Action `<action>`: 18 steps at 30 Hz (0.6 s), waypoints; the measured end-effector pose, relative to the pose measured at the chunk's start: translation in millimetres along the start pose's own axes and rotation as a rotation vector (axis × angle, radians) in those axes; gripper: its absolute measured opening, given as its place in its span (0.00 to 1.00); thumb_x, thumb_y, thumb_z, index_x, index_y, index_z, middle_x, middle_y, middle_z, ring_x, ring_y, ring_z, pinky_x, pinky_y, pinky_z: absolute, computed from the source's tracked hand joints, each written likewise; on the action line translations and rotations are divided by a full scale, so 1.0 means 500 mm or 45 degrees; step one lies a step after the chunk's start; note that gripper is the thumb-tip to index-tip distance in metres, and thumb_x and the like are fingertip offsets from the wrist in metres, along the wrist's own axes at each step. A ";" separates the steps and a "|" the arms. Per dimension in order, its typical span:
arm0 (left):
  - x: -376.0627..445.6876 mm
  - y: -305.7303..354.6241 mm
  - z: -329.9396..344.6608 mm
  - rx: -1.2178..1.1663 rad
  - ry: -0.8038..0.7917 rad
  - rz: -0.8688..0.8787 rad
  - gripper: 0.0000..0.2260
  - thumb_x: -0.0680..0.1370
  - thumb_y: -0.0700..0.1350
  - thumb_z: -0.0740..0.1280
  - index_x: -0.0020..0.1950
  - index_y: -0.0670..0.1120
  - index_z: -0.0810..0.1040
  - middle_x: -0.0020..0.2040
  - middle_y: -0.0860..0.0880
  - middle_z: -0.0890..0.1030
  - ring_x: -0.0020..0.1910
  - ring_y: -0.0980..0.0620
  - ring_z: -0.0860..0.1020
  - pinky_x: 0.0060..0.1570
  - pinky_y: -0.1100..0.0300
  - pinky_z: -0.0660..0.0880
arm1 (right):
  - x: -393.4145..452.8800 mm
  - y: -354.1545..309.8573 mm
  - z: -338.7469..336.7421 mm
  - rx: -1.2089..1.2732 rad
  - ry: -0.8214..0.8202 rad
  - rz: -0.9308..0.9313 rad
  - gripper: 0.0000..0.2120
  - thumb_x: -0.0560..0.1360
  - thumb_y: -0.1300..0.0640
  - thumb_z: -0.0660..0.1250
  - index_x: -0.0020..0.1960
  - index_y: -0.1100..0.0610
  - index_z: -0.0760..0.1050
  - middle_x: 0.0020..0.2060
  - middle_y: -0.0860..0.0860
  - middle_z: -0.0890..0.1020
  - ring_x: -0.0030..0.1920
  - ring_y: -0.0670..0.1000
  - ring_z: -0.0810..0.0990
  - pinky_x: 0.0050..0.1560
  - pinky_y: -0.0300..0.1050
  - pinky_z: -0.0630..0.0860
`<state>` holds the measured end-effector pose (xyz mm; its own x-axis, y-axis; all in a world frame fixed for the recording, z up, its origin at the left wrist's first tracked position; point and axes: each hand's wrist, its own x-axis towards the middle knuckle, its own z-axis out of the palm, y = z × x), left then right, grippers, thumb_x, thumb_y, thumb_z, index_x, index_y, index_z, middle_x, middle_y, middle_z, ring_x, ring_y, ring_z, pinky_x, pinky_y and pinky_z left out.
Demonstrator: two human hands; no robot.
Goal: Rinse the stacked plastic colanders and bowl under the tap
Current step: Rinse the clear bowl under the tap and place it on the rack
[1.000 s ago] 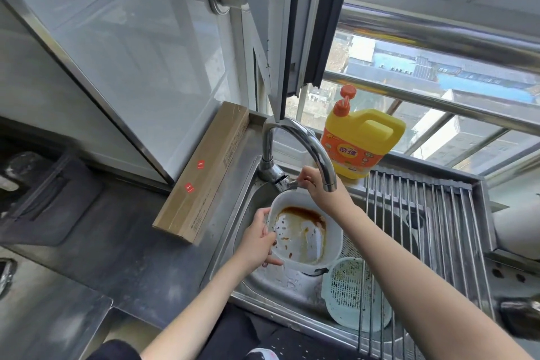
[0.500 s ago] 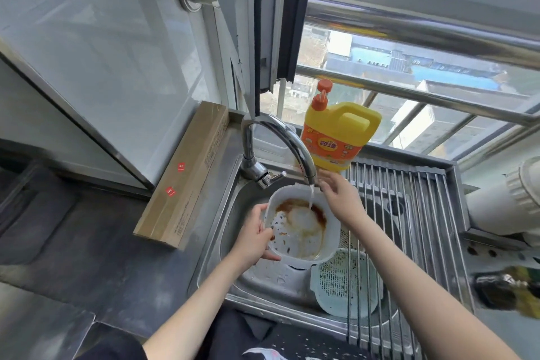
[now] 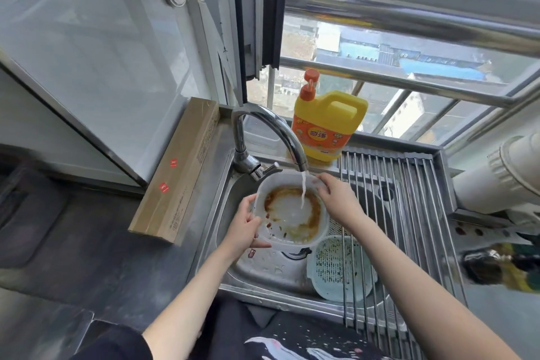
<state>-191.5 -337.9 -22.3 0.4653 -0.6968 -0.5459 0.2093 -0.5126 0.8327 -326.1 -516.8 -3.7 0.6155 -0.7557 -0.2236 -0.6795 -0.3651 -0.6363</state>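
A white plastic bowl (image 3: 292,213) is held over the steel sink (image 3: 263,269), directly beneath the spout of the tap (image 3: 271,137). A thin stream of water (image 3: 304,188) falls from the spout into the bowl, where a brown ring of residue is seen around a pale, wet centre.

The bowl's near-left rim is gripped by the left hand (image 3: 244,228): the grip is curled round the rim, with the thumb on the upper edge and the fingers beneath. The far-right rim, just below the spout, is pinched by the right hand (image 3: 339,199), whose fingertips are closed on the edge.

A pale green colander (image 3: 339,267) lies in the sink, to the right of the bowl and nearer the person, partly under the bars of a metal roll-up rack (image 3: 409,213) that is laid across the sink's right part. Whether the colander touches the bowl cannot be told.

Behind the tap, on the sink's back ledge, a yellow detergent bottle (image 3: 330,123) with an orange pump stands upright. To the left of the tap, a long brown cardboard box (image 3: 178,172) lies along the dark counter (image 3: 87,242). Right of the rack, some blurred items are seen, too unclear to name.
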 end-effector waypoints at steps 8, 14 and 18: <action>0.032 -0.006 0.015 0.044 -0.039 -0.087 0.17 0.79 0.35 0.54 0.67 0.46 0.69 0.39 0.47 0.72 0.31 0.57 0.71 0.35 0.62 0.80 | -0.015 -0.026 -0.020 0.005 0.072 -0.060 0.10 0.81 0.53 0.58 0.56 0.55 0.76 0.44 0.48 0.81 0.43 0.50 0.78 0.46 0.50 0.77; 0.034 -0.001 0.014 -0.035 -0.052 -0.111 0.08 0.81 0.44 0.59 0.59 0.47 0.72 0.48 0.49 0.78 0.38 0.56 0.76 0.37 0.61 0.77 | -0.016 -0.013 -0.018 0.160 0.087 0.035 0.10 0.81 0.55 0.58 0.57 0.54 0.76 0.47 0.48 0.81 0.46 0.50 0.78 0.48 0.46 0.76; 0.032 -0.003 0.006 -0.020 -0.009 -0.112 0.09 0.82 0.47 0.57 0.58 0.46 0.72 0.47 0.50 0.76 0.34 0.54 0.75 0.36 0.61 0.78 | -0.023 -0.006 -0.010 0.239 0.057 0.109 0.10 0.81 0.55 0.58 0.58 0.54 0.76 0.49 0.49 0.81 0.49 0.50 0.79 0.51 0.49 0.77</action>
<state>-186.7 -349.9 -32.5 0.4383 -0.6530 -0.6177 0.2629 -0.5640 0.7828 -333.1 -510.0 4.6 0.5376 -0.8047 -0.2520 -0.6393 -0.1942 -0.7440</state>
